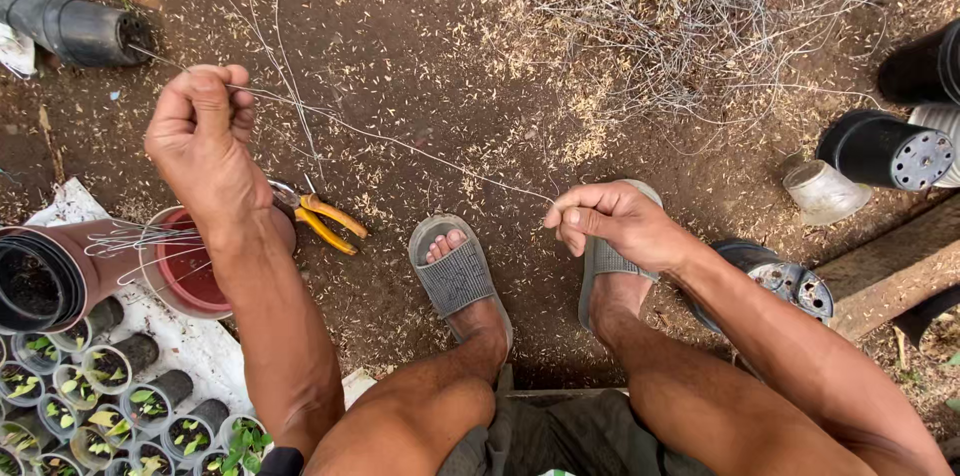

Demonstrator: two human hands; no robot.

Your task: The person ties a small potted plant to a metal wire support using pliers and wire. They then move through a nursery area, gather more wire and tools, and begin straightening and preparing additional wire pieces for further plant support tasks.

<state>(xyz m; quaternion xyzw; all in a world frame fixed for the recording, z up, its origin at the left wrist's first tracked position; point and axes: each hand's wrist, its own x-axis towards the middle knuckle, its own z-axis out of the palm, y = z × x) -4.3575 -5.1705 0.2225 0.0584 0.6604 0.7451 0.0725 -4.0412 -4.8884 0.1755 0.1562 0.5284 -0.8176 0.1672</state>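
Observation:
A thin grey wire (400, 144) stretches across the dirt between both hands. My left hand (205, 131) is raised at the upper left and pinches one end of it between thumb and fingers. My right hand (615, 221) grips the other end just above my right foot. Yellow-handled pliers (325, 219) lie on the ground below my left hand. Beside them a red bowl (185, 271) holds several cut wire pieces (130, 236).
My feet in grey sandals (458, 276) rest on the soil. A tangle of wire (700, 6) lies at the top right. Black pots (880, 149) and a wooden plank (890, 271) stand at right. Seedling cups (120, 406) fill the lower left. A black boot (70, 26) lies top left.

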